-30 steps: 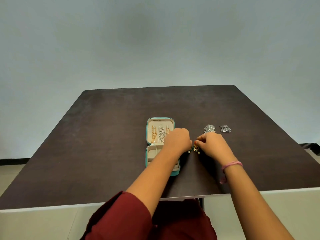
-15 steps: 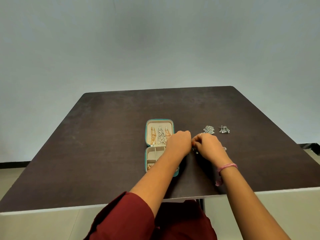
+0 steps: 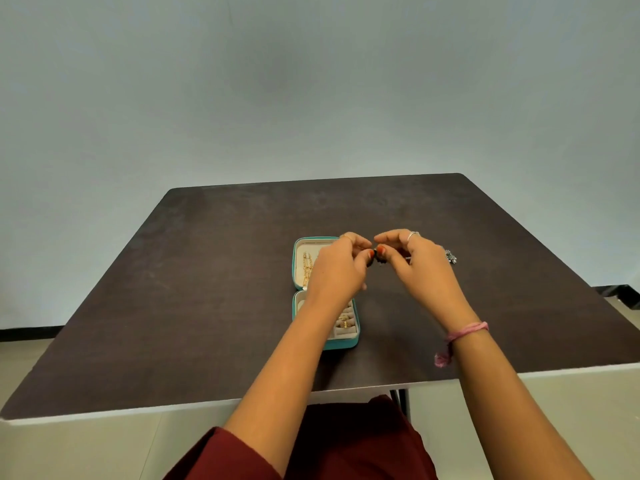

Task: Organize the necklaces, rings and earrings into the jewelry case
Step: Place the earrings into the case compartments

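Observation:
A small teal jewelry case (image 3: 356, 336) lies open on the dark table (image 3: 207, 289), lid half at the back with gold chain necklaces (image 3: 306, 268) in it, tray half in front with gold rings (image 3: 344, 322). My left hand (image 3: 337, 268) and my right hand (image 3: 419, 265) are raised above the case's right side, fingertips meeting. Between them they pinch a small dark earring (image 3: 377, 258) with green and red bits. A silver earring (image 3: 451, 256) peeps out behind my right hand on the table.
The table's front edge (image 3: 207, 405) runs near my body; its right edge lies past my right wrist, which wears a pink thread band (image 3: 464, 336). A plain grey wall stands behind.
Both hands have lifted off the table surface with the small dark earring pinched between them. They now cover the silver earrings that showed at the right before.

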